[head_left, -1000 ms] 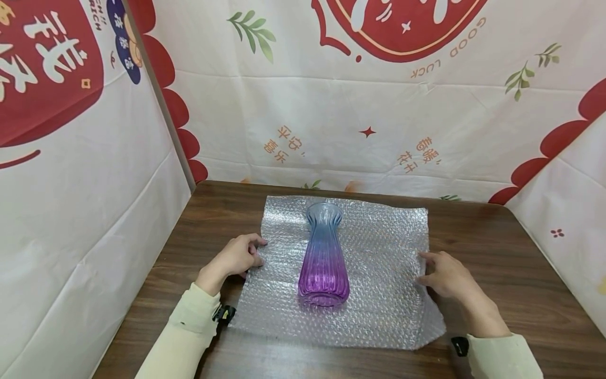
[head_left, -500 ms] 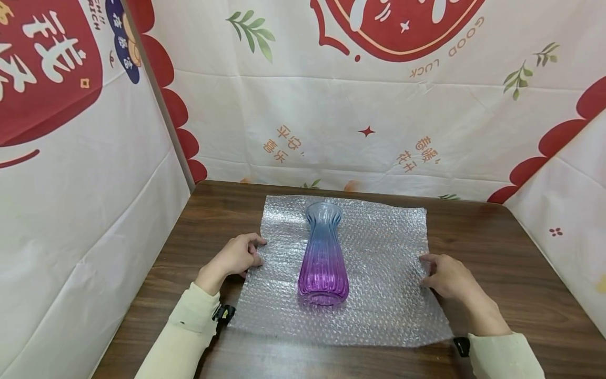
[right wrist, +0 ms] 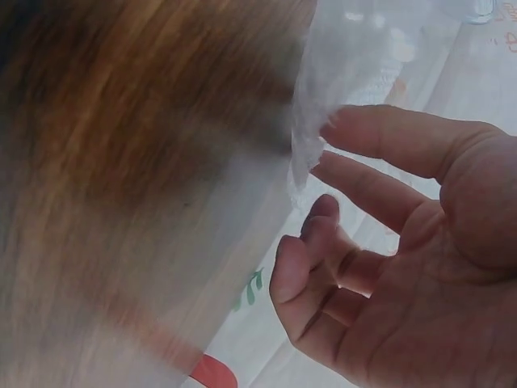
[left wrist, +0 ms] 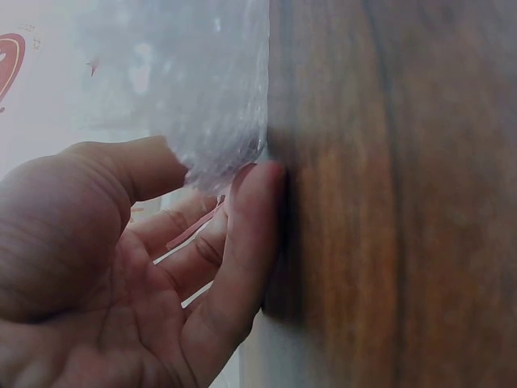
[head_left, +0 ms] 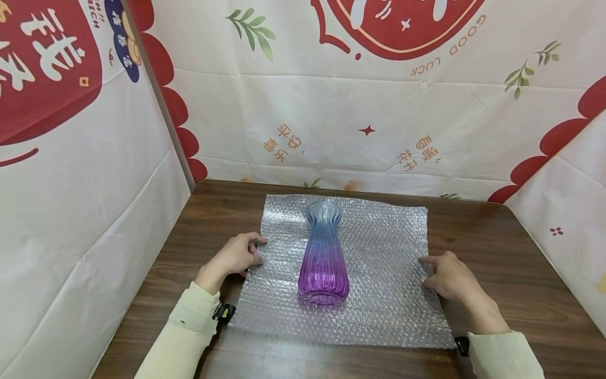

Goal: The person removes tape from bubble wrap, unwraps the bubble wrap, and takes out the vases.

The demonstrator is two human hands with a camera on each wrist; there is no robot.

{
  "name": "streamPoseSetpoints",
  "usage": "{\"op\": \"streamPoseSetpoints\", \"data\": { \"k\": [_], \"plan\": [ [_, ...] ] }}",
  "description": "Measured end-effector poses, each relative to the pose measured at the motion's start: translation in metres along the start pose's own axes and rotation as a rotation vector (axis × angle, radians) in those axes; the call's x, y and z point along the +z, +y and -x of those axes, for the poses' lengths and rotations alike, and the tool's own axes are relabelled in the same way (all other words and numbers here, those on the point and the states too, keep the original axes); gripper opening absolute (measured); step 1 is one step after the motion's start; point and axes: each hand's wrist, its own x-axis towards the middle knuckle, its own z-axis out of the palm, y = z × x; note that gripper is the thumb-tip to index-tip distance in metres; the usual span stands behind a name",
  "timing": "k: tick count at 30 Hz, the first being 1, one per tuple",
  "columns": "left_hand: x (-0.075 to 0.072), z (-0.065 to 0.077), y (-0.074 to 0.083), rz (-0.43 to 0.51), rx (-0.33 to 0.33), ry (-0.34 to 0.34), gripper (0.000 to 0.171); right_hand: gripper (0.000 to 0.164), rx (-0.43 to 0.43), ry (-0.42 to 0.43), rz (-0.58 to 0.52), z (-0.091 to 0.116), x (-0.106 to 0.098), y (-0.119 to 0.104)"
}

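Observation:
A ribbed glass vase (head_left: 324, 263), pale blue at its flared mouth and purple toward the base, lies on its side on a sheet of bubble wrap (head_left: 383, 305). Its mouth points to the back of the table. My left hand (head_left: 235, 256) holds the sheet's left edge; in the left wrist view the bubble wrap (left wrist: 222, 121) passes between thumb and fingers. On the opposite edge, my right hand (head_left: 451, 276) pinches the sheet with thumb and index finger, while the other fingers (right wrist: 291, 271) curl loosely below. Neither hand touches the vase.
The brown wooden table (head_left: 478, 231) shows on all sides of the sheet. A printed white cloth (head_left: 331, 105) hangs behind it, with more cloth at the left and right. Black wrist straps (head_left: 224, 313) sit by both sleeves.
The near right corner of the bubble wrap, bent inward a second ago, now spreads out toward the right wrist. My right hand has shifted very slightly; the left hand and vase stay put.

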Motion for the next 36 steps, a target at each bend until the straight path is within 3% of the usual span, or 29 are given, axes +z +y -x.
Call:
{"op": "streamPoseSetpoints", "data": {
  "k": [26, 36],
  "plan": [
    [0.0012, 0.0010, 0.0001, -0.009, -0.014, 0.013, 0.047, 0.063, -0.005, 0.004, -0.071, -0.0003, 0.0060, 0.0001],
    [0.0008, 0.0045, 0.0039, -0.111, 0.010, 0.002, 0.049, 0.063, -0.019, 0.011, -0.080, 0.0030, 0.0089, 0.0010]
  ]
}}
